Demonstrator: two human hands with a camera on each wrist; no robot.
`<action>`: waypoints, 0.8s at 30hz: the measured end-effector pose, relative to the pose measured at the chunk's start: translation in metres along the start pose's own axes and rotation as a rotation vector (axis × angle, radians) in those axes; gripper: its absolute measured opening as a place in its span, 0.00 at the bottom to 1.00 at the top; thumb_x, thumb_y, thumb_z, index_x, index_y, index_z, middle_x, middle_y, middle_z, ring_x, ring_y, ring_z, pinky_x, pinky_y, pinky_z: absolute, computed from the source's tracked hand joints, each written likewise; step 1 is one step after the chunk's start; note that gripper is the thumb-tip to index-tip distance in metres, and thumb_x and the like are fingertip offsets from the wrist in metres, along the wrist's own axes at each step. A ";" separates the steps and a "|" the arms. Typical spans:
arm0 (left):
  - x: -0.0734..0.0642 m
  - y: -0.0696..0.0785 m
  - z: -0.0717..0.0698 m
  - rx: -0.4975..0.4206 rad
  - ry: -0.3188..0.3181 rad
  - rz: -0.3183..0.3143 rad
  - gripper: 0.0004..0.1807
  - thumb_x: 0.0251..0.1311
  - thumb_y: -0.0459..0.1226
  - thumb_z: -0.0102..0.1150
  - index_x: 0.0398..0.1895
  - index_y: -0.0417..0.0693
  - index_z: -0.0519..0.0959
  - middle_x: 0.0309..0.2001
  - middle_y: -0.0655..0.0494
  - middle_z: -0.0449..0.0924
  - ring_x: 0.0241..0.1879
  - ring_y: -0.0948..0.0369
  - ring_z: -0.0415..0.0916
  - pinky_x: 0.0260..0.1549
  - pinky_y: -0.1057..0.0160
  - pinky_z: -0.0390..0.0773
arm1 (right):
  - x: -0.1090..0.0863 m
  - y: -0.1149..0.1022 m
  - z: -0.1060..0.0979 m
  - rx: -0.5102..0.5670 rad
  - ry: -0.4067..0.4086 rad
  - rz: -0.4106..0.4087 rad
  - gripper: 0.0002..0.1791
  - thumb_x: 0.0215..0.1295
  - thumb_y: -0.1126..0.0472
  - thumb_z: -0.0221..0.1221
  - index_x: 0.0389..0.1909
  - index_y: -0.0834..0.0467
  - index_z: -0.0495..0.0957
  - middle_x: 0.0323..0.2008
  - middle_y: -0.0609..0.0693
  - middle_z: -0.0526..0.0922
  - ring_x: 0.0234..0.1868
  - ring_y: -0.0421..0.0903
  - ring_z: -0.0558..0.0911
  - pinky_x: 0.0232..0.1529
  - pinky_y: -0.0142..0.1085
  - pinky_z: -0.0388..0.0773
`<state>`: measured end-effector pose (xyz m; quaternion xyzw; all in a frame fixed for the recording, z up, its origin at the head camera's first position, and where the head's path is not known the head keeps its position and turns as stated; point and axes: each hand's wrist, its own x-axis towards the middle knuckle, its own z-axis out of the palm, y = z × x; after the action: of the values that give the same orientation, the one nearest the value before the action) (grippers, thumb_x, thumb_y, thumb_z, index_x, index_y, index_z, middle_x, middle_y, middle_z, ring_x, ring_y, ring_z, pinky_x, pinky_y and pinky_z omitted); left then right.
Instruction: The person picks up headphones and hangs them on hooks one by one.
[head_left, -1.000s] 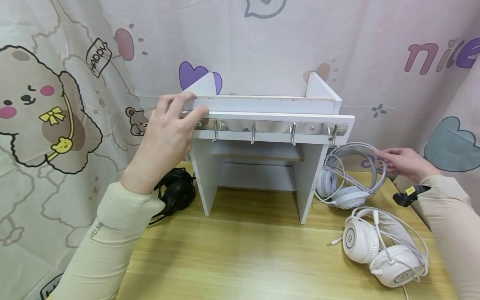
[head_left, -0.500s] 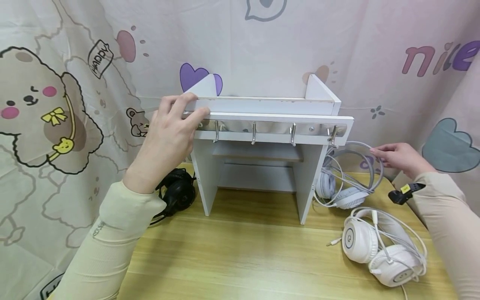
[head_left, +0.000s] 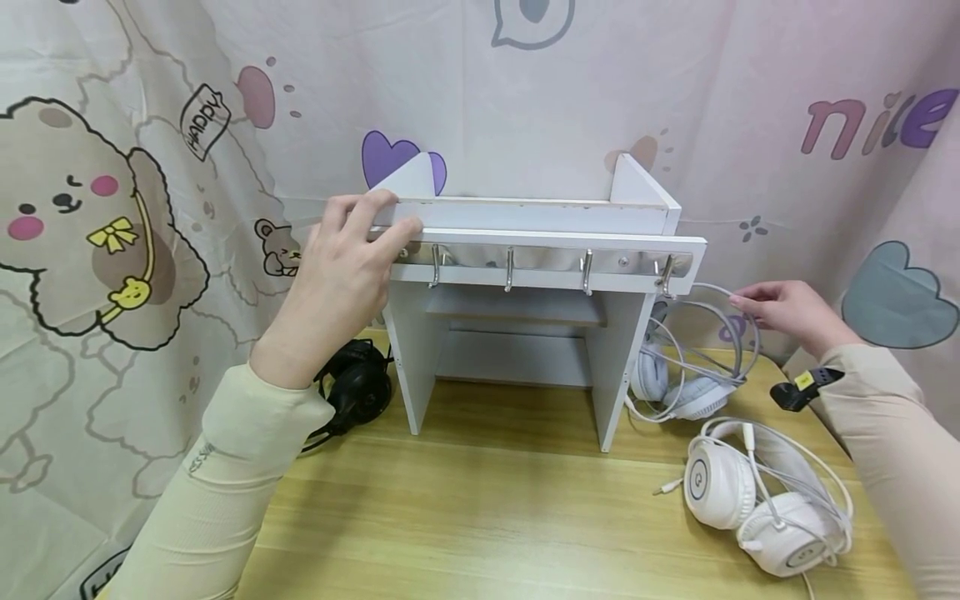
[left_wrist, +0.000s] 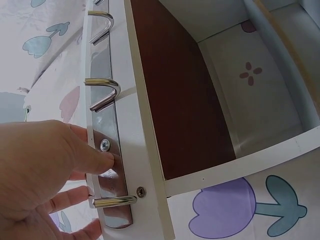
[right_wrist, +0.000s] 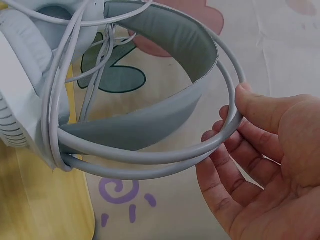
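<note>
Cartoon-printed curtain (head_left: 525, 108) all round, pale wooden table (head_left: 465, 508) below, and in the middle a white shelf (head_left: 630, 367) with a hook rail (head_left: 551, 258) across its front. Left hand (head_left: 337, 267) clamped on the rail's end, thumb on the metal strip, other fingertips lost behind the board! Over on the far side, well apart, the right hand (head_left: 798, 312) pinches the headband of the grey-white headphones (head_left: 697, 398), just beside the shelf's right panel. Their cable loops across, part of them tucked behind that panel; the right wrist view cuts the ear cups off, and whether they touch the table I can't tell. Nearer me, white headphones (head_left: 795, 529) lie in their own cable. And black headphones (head_left: 360, 392) at left, half covered by the sleeve (head_left: 255, 450)!
</note>
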<state>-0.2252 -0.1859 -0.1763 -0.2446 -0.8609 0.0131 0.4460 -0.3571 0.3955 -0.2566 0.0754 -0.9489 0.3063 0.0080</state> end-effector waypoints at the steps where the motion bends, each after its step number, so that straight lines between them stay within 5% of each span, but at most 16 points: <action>1: 0.000 0.000 0.000 0.000 0.000 -0.001 0.21 0.66 0.21 0.56 0.56 0.52 0.77 0.67 0.39 0.72 0.62 0.36 0.69 0.36 0.37 0.80 | 0.000 -0.001 0.001 -0.005 0.006 -0.003 0.37 0.83 0.42 0.53 0.69 0.74 0.71 0.43 0.50 0.88 0.38 0.28 0.79 0.39 0.23 0.79; 13: -0.001 0.000 0.000 0.001 -0.005 0.003 0.22 0.65 0.21 0.57 0.57 0.52 0.77 0.68 0.39 0.72 0.62 0.37 0.69 0.35 0.38 0.80 | -0.005 -0.015 0.004 -0.084 0.100 -0.024 0.34 0.84 0.42 0.52 0.67 0.70 0.75 0.54 0.73 0.82 0.51 0.63 0.81 0.39 0.37 0.78; 19: -0.001 0.001 0.000 0.004 0.003 0.007 0.21 0.66 0.21 0.57 0.56 0.52 0.76 0.68 0.39 0.72 0.61 0.37 0.69 0.36 0.38 0.81 | -0.010 -0.020 0.000 -0.111 0.137 -0.040 0.35 0.84 0.41 0.52 0.67 0.71 0.74 0.59 0.78 0.78 0.57 0.73 0.77 0.50 0.65 0.78; 24: -0.001 0.000 0.001 0.003 0.010 0.014 0.22 0.65 0.21 0.59 0.56 0.52 0.77 0.67 0.38 0.72 0.61 0.36 0.69 0.36 0.37 0.81 | -0.012 -0.020 -0.002 -0.126 0.191 -0.058 0.31 0.84 0.44 0.53 0.65 0.69 0.75 0.58 0.77 0.78 0.57 0.72 0.77 0.52 0.67 0.77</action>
<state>-0.2253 -0.1862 -0.1773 -0.2499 -0.8569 0.0164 0.4506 -0.3420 0.3819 -0.2444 0.0725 -0.9587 0.2514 0.1118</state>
